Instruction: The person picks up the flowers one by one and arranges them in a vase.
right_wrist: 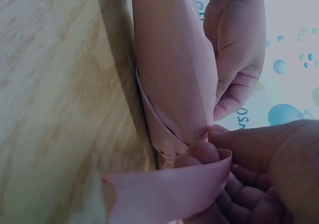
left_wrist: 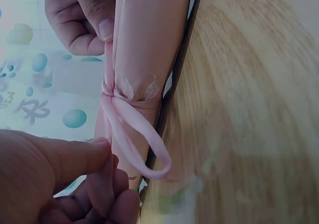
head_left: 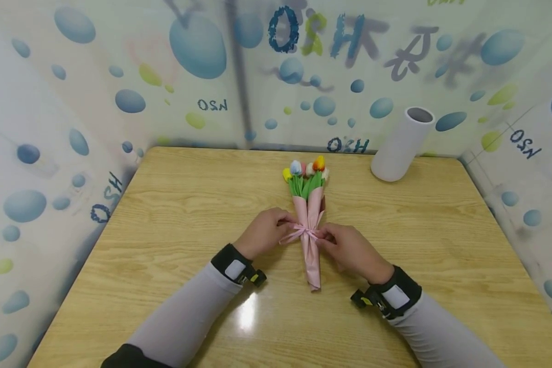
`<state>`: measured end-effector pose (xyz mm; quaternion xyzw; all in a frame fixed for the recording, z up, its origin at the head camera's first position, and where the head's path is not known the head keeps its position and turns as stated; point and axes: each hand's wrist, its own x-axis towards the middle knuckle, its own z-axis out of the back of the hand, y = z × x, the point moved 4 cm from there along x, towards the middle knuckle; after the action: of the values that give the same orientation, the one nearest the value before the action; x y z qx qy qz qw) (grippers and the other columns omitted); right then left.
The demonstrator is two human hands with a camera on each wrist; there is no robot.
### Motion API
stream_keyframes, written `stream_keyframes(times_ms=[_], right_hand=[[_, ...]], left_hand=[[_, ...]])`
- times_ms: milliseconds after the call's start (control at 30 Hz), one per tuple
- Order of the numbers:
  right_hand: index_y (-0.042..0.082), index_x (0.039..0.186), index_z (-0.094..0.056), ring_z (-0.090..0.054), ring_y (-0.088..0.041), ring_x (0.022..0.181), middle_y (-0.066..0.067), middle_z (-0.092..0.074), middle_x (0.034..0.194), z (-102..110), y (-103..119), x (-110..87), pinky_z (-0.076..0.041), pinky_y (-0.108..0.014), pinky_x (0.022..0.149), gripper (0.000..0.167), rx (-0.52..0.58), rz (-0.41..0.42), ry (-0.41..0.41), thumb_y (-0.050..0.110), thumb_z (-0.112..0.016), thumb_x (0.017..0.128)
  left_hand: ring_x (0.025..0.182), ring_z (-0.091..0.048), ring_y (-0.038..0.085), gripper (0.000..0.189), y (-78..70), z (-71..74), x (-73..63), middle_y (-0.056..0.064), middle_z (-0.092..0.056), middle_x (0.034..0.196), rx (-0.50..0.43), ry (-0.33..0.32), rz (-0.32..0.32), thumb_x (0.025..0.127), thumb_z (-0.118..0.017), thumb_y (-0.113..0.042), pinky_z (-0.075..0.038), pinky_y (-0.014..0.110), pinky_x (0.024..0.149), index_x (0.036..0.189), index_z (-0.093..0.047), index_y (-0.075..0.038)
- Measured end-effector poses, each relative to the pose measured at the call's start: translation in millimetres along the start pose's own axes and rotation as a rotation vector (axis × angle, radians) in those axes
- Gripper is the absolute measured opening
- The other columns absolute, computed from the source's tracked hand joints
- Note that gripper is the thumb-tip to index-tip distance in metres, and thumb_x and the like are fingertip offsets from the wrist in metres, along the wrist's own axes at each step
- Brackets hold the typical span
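Note:
A bouquet of tulips (head_left: 307, 173), wrapped in pink paper (head_left: 311, 260), lies on the wooden table with its blooms toward the far wall. Around its middle runs a pink ribbon (left_wrist: 118, 115), knotted with a loop that hangs free. My left hand (head_left: 266, 231) pinches the ribbon between thumb and fingers just left of the knot. On the other side, my right hand (head_left: 349, 249) pinches another part of the ribbon. A broad flat ribbon tail (right_wrist: 169, 191) trails from the right fingers in the right wrist view.
A white cylindrical vase (head_left: 397, 148) stands at the table's back right. The wooden table (head_left: 175, 204) meets walls covered in a bubble-print sheet (head_left: 276, 97) at the back and sides.

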<state>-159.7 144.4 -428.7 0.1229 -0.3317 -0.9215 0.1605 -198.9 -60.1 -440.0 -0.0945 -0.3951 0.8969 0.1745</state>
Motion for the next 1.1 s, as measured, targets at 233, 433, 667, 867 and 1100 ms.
stream_keyframes(times_ms=[233, 433, 667, 867, 1100], right_hand=[[0.01, 0.104, -0.072, -0.054, -0.011, 0.072, 0.002, -0.063, 0.081, 5.8, -3.5, 0.5, -0.046, -0.025, 0.064, 0.008, -0.06, 0.014, -0.002, 0.016, -0.069, 0.101], [0.011, 0.096, -0.07, -0.052, -0.01, 0.068, 0.003, -0.06, 0.076, 8.7, -3.6, 0.7, -0.044, -0.024, 0.061, 0.007, -0.093, 0.042, 0.013, 0.017, -0.07, 0.1], [0.012, 0.092, -0.067, -0.052, -0.009, 0.068, 0.004, -0.061, 0.076, 10.0, -2.2, 0.9, -0.044, -0.024, 0.062, 0.011, -0.112, 0.05, 0.03, 0.018, -0.07, 0.1], [0.012, 0.094, -0.068, -0.053, -0.01, 0.069, 0.003, -0.062, 0.077, 10.8, -2.4, 0.3, -0.045, -0.026, 0.063, 0.01, -0.119, 0.037, 0.054, 0.019, -0.069, 0.1], [0.012, 0.094, -0.069, -0.054, -0.009, 0.072, 0.003, -0.065, 0.08, 11.6, -4.7, -0.1, -0.048, -0.027, 0.067, 0.009, -0.142, 0.053, 0.068, 0.018, -0.069, 0.101]], left_hand=[[0.098, -0.065, 0.017, 0.014, -0.5, 5.3, -1.0, 0.005, -0.074, 0.109, 0.032, -0.012, 0.026, 0.102, -0.067, -0.014, -0.055, 0.036, 0.088, 0.108, -0.079, -0.012], [0.096, -0.065, 0.016, 0.013, 1.4, 6.5, -1.3, 0.005, -0.073, 0.11, 0.047, -0.016, 0.033, 0.102, -0.067, -0.014, -0.055, 0.034, 0.085, 0.107, -0.079, -0.012], [0.098, -0.067, 0.018, 0.013, 4.0, 7.9, -2.6, 0.006, -0.074, 0.109, 0.058, -0.036, 0.034, 0.101, -0.068, -0.015, -0.056, 0.036, 0.087, 0.106, -0.079, -0.011], [0.101, -0.069, 0.021, 0.013, 9.1, 8.4, -4.8, 0.006, -0.075, 0.109, 0.066, -0.051, 0.028, 0.101, -0.068, -0.015, -0.056, 0.039, 0.091, 0.108, -0.079, -0.01], [0.102, -0.069, 0.021, 0.014, 16.2, 12.2, -10.8, 0.006, -0.075, 0.112, 0.08, -0.075, 0.042, 0.101, -0.068, -0.015, -0.057, 0.039, 0.09, 0.108, -0.079, -0.011]])
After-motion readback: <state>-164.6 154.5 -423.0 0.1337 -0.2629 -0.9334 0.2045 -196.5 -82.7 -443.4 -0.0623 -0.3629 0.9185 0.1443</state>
